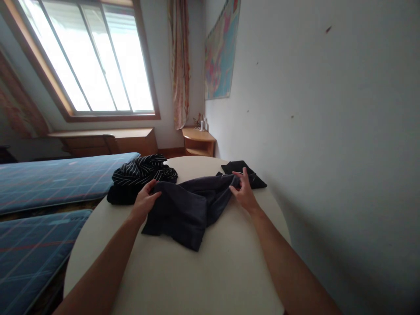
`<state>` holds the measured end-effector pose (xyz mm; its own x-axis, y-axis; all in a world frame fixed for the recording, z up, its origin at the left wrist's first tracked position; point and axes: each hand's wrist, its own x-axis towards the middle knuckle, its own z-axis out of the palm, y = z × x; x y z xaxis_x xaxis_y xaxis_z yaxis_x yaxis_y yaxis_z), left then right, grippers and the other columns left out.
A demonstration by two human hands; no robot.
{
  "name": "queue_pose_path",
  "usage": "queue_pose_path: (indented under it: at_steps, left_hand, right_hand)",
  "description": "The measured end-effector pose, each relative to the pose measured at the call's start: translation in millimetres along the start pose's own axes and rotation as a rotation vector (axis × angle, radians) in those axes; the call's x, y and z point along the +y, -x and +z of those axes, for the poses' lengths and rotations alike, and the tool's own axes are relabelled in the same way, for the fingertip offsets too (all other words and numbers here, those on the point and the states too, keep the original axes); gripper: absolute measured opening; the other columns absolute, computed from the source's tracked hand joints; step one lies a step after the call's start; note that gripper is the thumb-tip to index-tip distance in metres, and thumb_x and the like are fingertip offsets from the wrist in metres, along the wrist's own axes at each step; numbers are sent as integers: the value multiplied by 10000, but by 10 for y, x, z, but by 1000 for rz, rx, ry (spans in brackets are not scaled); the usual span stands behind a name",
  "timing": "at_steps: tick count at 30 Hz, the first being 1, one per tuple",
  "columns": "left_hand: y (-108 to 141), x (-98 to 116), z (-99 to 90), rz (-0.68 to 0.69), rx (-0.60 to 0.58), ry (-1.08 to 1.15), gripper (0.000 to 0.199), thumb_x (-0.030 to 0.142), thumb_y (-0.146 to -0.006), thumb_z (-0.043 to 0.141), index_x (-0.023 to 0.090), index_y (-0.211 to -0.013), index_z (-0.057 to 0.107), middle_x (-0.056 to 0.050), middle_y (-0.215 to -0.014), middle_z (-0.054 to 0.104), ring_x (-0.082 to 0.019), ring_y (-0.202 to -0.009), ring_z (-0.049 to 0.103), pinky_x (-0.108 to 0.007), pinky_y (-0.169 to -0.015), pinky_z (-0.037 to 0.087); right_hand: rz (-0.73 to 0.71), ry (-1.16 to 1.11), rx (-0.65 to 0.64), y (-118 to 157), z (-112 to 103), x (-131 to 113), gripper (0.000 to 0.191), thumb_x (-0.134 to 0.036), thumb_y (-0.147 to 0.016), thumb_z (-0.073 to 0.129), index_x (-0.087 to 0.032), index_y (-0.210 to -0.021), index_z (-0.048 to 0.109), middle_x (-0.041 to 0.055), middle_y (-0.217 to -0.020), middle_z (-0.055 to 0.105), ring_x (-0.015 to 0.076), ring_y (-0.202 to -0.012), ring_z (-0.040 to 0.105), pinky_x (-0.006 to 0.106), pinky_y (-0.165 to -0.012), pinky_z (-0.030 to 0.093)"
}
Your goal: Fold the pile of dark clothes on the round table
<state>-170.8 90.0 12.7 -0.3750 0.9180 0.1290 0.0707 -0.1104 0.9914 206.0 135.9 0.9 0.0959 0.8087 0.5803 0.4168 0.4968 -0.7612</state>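
A dark grey-blue garment [183, 210] hangs between the two hands over a round white table [197, 280], its lower part draped toward the person, ending in a corner near the tabletop; whether that corner touches the table is hard to tell from this angle. The left hand [147, 199] pinches the garment's upper left corner between thumb and fingers. The right hand [242, 189] is at the upper right end, thumb and fingers curved around the cloth's edge, some fingers raised.

Just beyond and to the left of the left-hand grip lies a heap of black cloth with white stripes [141, 170], with plain black cloth [121, 195] under it. Just behind the right-hand grip, a black folded piece [238, 166] lies flat on the table.

Left of the left hand, past the table's edge, are two blue plaid mattresses [65, 179]. Farther beyond the grips stand a wooden corner shelf [198, 134] and a window [95, 57]; a map [221, 54] hangs on the wall.
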Motion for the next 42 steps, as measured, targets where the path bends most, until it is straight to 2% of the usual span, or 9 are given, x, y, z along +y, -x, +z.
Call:
queue_pose_path:
  at_steps: [5, 10, 15, 22, 26, 32, 36, 39, 42]
  left_hand:
    - [-49, -99, -29, 101, 77, -486, 515, 242, -709, 679, 146, -1210, 612, -98, -967, 707, -233, -883, 685, -319, -768, 542]
    - [-61, 4, -133, 161, 208, -453, 421, 308, -756, 654, 155, -1149, 638, -84, -921, 720, -214, -810, 687, -293, -717, 523]
    - [-138, 4, -296, 170, 418, -387, 357, 315, -756, 647, 159, -1077, 661, -83, -930, 720, -212, -801, 681, -299, -722, 517]
    - [-172, -81, -330, 161, 422, -441, 338, 306, -766, 605, 152, -1062, 658, -85, -901, 708, -230, -824, 682, -340, -794, 524]
    - [-169, -84, -335, 171, 436, -470, 329, 294, -760, 588, 158, -1052, 659, -87, -913, 703, -236, -861, 680, -354, -848, 517]
    - [-196, -138, -357, 167, 438, -492, 363, 245, -721, 582, 160, -1067, 649, -84, -917, 698, -235, -854, 675, -357, -850, 518]
    - [-202, -151, -361, 172, 432, -500, 369, 238, -718, 589, 156, -1073, 648, -90, -939, 701, -238, -870, 678, -363, -857, 517]
    - [-191, -120, -354, 164, 434, -493, 362, 233, -720, 596, 152, -1069, 648, -90, -934, 704, -238, -877, 684, -358, -856, 519]
    - [-175, -81, -341, 158, 446, -475, 354, 229, -729, 596, 147, -1069, 646, -90, -914, 708, -240, -874, 692, -349, -838, 525]
  right_hand:
    - [-56, 261, -186, 74, 61, -15, 529, -55, -723, 535, -223, -1214, 633, 76, -1574, 307, 238, -1445, 315, 431, -1179, 297]
    - [-79, 249, 19, -16, -25, -22, 357, -92, -765, 491, -187, -1054, 679, 112, -1321, 578, 237, -1284, 509, 468, -1145, 352]
    - [-36, 169, 347, -121, -174, 30, 249, -207, -810, 509, -173, -1017, 643, 136, -1207, 618, 245, -1045, 617, 462, -974, 493]
    - [159, 197, 380, -128, -186, 164, 537, -322, -722, 660, -144, -1200, 492, 159, -1144, 618, 146, -646, 607, 338, -724, 548]
    - [282, 518, 212, -82, -267, 140, 409, -431, -747, 672, -179, -1056, 580, 89, -849, 684, 222, -704, 651, 366, -717, 526]
    - [351, 752, -144, 1, -233, 112, 471, -637, -784, 590, -177, -708, 662, 178, -743, 701, 321, -772, 692, 393, -674, 512]
    - [188, 626, -297, 18, -122, 52, 311, -381, -802, 626, -150, -1005, 677, 148, -895, 731, 282, -852, 697, 338, -738, 517]
    - [9, 487, -317, 22, -85, 10, 636, -155, -732, 606, -155, -1356, 483, 120, -1068, 714, 247, -932, 687, 308, -801, 514]
    - [43, 528, -222, 6, -105, -5, 592, -138, -769, 568, -163, -1355, 490, 114, -983, 724, 266, -868, 694, 338, -779, 513]
